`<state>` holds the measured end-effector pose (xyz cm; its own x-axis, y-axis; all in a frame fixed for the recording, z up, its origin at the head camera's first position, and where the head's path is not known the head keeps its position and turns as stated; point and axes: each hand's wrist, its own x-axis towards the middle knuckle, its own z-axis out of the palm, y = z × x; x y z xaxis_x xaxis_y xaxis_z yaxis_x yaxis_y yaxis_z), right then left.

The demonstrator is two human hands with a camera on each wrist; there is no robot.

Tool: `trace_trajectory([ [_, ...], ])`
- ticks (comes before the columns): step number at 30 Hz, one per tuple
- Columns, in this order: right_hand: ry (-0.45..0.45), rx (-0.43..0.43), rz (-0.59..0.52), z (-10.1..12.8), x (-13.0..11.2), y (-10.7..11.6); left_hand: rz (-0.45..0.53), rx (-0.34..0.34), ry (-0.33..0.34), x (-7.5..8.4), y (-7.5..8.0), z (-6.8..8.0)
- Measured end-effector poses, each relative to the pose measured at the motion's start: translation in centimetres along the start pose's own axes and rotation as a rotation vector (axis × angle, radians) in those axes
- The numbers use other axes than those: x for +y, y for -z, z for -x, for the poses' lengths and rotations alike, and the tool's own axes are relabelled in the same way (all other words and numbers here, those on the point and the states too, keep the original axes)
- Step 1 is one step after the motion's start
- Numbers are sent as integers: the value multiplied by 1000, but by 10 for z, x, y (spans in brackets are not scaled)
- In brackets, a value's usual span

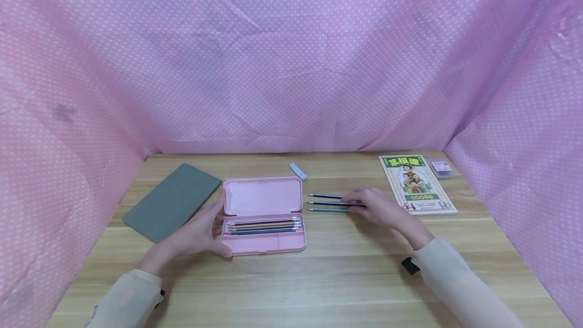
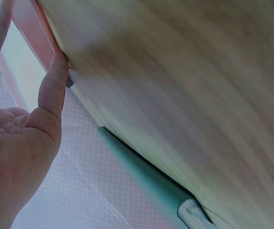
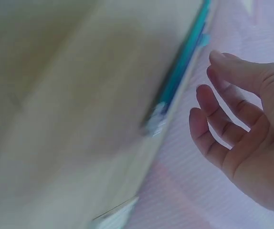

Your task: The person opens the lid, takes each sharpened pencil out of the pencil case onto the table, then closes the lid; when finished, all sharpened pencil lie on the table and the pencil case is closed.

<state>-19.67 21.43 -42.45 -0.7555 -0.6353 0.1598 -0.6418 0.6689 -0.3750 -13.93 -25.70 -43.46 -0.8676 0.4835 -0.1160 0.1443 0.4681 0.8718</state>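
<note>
Two hands at an open pencil case on a wooden bench.

Head view: the pink pencil case (image 1: 263,215) lies open mid-bench, pencils inside, with bare wood toward the near edge. The left hand (image 1: 200,232) cups its left end, fingers spread and relaxed. The right hand (image 1: 380,209) rests on three loose pencils (image 1: 325,203) just right of the case; whether it pinches one I cannot tell. A grey pad (image 1: 173,201) lies left, an eraser (image 1: 298,171) behind, a booklet (image 1: 416,183) and a small box (image 1: 442,167) at the far right corner.
Left wrist view: the thumb touches the case's pink edge (image 2: 36,33).
Right wrist view: blurred; fingers (image 3: 218,119) loosely bent, holding nothing visible.
</note>
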Motion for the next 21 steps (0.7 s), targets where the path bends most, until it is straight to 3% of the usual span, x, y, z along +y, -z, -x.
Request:
trace_trajectory([
  [7, 125, -12, -27, -23, -42, 0, 32, 0, 10, 0, -2, 0],
  [12, 224, -50, -50, -40, -69, -13, 31, 2, 11, 0, -3, 0],
  [21, 299, -120, -54, -62, -98, -41, 32, 5, 17, 2, -4, -1],
])
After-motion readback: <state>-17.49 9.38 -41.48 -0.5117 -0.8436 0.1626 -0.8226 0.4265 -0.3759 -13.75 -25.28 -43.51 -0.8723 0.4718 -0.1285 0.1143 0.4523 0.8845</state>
